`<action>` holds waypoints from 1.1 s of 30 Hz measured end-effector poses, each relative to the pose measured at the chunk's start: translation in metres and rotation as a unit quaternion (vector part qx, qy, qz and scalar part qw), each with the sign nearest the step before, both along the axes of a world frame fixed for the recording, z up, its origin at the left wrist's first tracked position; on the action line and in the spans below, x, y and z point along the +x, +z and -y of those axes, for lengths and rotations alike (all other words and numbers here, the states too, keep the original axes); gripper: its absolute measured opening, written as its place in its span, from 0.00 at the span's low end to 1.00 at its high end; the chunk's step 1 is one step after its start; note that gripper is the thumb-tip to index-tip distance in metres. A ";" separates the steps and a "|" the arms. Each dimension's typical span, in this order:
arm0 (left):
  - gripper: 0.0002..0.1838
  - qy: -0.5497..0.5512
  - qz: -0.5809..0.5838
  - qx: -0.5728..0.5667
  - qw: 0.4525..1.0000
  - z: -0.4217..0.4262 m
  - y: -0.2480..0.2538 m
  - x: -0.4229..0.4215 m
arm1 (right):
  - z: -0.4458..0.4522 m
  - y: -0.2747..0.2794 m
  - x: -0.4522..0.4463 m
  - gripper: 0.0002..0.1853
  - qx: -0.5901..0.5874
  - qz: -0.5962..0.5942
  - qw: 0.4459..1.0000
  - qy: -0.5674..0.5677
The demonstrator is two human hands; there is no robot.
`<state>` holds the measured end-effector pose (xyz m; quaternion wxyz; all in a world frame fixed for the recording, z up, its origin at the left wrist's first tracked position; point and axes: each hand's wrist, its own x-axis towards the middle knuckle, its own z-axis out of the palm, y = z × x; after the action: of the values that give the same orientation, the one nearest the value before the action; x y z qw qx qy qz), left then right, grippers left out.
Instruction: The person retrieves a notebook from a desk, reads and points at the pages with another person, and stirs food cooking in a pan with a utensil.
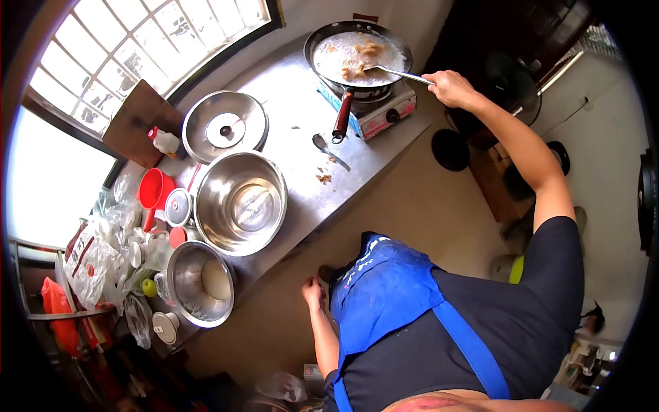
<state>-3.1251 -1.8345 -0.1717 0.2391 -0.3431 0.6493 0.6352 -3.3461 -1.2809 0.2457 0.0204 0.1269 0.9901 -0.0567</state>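
Observation:
My right hand is closed around a long-handled metal cooking utensil. The far end of that utensil dips into a black wok of foaming liquid, where its head is partly hidden. Golden-brown pieces of food float in the foam. Under the wok is a portable gas stove with a black knob, and the wok's wooden handle points toward the counter's front. My left hand hangs low beside the blue apron, away from the counter; its fingers are too small to make out.
On the metal counter lie a spoon and crumbs. Toward the left stand a large steel bowl, a smaller bowl, a pot lid, a red dipper, a bottle and plastic bags.

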 end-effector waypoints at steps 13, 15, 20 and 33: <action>0.13 0.031 -0.004 0.002 1.000 0.010 0.010 0.010 | -0.011 -0.066 -0.036 0.18 -0.134 -0.092 0.985 -0.057; 0.13 0.024 -0.003 -0.006 1.000 0.011 0.008 0.012 | -0.007 -0.060 -0.033 0.18 -0.204 -0.084 0.970 -0.104; 0.14 0.007 0.000 -0.014 1.000 0.014 0.006 0.011 | -0.009 -0.043 -0.027 0.15 -0.388 -0.039 0.906 -0.166; 0.12 0.025 0.005 -0.005 1.000 0.017 -0.004 0.015 | -0.037 0.019 0.010 0.16 -0.324 -0.070 0.939 -0.093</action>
<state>-3.1100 -1.8520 -0.1760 0.2248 -0.3632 0.6424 0.6363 -3.3364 -1.2435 0.2648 -0.0142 0.2010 0.9009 -0.3845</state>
